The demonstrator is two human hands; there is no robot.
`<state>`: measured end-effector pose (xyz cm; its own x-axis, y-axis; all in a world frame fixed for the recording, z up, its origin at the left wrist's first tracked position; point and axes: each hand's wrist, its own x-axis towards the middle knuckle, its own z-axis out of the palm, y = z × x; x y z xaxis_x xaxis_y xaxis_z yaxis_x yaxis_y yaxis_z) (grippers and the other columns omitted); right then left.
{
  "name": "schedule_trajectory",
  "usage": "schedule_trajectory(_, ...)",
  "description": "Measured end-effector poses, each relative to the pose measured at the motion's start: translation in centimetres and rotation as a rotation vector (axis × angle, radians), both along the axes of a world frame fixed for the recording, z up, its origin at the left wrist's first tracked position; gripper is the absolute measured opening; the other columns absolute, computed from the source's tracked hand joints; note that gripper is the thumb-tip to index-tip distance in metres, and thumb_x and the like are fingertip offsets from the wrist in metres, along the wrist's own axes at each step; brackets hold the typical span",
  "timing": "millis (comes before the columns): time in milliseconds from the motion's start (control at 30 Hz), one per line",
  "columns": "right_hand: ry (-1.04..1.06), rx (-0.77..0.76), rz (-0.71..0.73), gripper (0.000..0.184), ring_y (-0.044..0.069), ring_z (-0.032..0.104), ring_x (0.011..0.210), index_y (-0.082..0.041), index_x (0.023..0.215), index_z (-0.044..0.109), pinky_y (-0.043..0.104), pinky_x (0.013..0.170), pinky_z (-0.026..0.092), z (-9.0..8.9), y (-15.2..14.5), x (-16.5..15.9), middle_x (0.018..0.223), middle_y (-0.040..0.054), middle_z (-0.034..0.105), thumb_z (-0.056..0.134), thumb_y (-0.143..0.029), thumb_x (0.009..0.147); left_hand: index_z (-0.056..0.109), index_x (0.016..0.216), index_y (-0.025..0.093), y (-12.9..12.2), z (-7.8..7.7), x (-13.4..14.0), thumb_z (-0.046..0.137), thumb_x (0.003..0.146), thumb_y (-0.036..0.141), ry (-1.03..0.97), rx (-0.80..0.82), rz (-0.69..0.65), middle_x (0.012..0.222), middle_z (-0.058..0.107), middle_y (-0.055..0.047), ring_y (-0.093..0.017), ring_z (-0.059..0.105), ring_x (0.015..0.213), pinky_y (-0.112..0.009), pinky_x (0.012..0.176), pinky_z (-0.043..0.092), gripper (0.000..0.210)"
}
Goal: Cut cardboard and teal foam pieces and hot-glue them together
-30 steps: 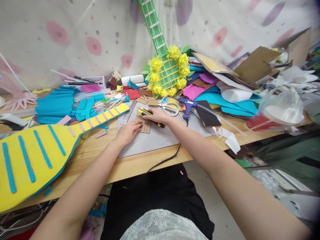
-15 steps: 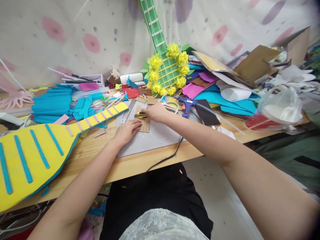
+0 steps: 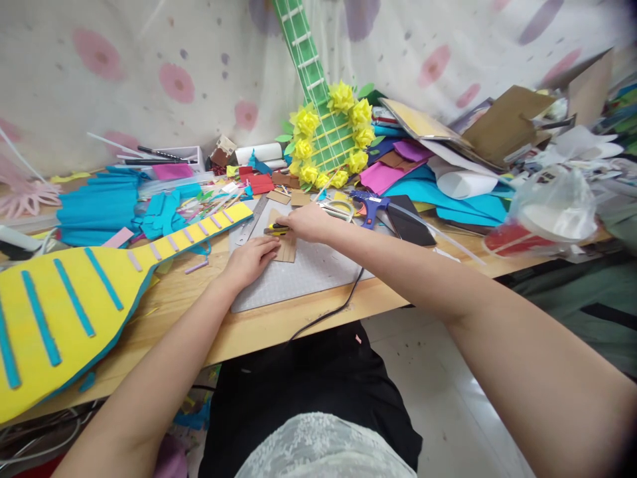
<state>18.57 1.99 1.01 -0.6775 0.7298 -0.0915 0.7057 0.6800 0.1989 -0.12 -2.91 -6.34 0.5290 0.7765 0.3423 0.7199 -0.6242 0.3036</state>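
Wooden table [image 3: 269,322] fronts floral sheeting [image 3: 209,40]; right hand [image 3: 306,222] clasps cutter [image 3: 276,230], left hand [image 3: 253,261] touches cardboard [image 3: 287,251].

A bare left arm [image 3: 164,362] slants up from the lower left corner, ending in a left hand [image 3: 251,260] laid palm down, its fingers [image 3: 270,246] close together and pointing right. From the lower right, a bare right arm [image 3: 462,309] stretches inward, slightly bent. The right hand [image 3: 309,223], knuckles up and fingers curled in a grip, is near the left hand, slightly farther from the body.
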Motion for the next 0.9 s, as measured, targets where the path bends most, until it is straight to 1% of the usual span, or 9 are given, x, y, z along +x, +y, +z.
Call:
schedule_trajectory(200,-0.029,-0.047,0.001,0.035,0.024,0.062,0.091,-0.02,0.121,0.055,0.027,0.061,0.029,0.61,-0.12,-0.37,0.101,0.015,0.067,0.038,-0.03,0.091,0.063,0.112,0.018,0.03,-0.13,-0.06,0.044,0.089,0.03,0.003,0.006,-0.001,0.119,0.063,-0.007,-0.021,0.057,0.111,-0.038,0.095,0.046,0.033)
schedule_trajectory(367,-0.064,-0.043,0.026,0.035,0.024,0.061,0.092,-0.02,0.121,0.055,0.028,0.062,0.029,0.95,-0.06,-0.5,0.1,0.015,0.067,0.038,-0.028,0.091,0.064,0.111,0.019,0.09,-0.18,-0.01,0.043,0.089,0.03,-0.014,-0.007,-0.005,0.12,0.063,-0.005,-0.02,0.056,0.111,-0.038,0.096,0.045,0.033)
schedule_trajectory(567,-0.063,-0.039,0.06,0.037,0.024,0.062,0.092,-0.02,0.123,0.053,0.028,0.063,0.03,0.99,0.01,-0.16,0.101,0.015,0.067,0.037,-0.027,0.091,0.064,0.111,0.019,0.1,0.07,0.05,0.042,0.089,0.029,0.013,-0.017,-0.005,0.12,0.062,-0.005,-0.021,0.056,0.113,-0.039,0.098,0.044,0.033)
schedule_trajectory(733,-0.066,-0.047,0.06,0.036,0.024,0.06,0.095,-0.021,0.121,0.056,0.029,0.067,0.032,1.03,0.35,-0.33,0.103,0.014,0.067,0.041,-0.029,0.089,0.064,0.112,0.02,0.02,0.31,0.1,0.041,0.088,0.029,0.036,-0.021,0.001,0.12,0.062,-0.005,-0.021,0.056,0.112,-0.04,0.097,0.045,0.034)
schedule_trajectory(900,-0.08,-0.044,0.073,0.038,0.025,0.06,0.095,-0.019,0.123,0.055,0.029,0.067,0.033,1.09,0.47,-0.16,0.104,0.0144,0.067,0.045,-0.03,0.088,0.064,0.113,0.019,0.08,0.26,0.02,0.041,0.088,0.029,0.03,-0.014,-0.007,0.119,0.063,-0.006,-0.02,0.056,0.112,-0.039,0.097,0.045,0.035)
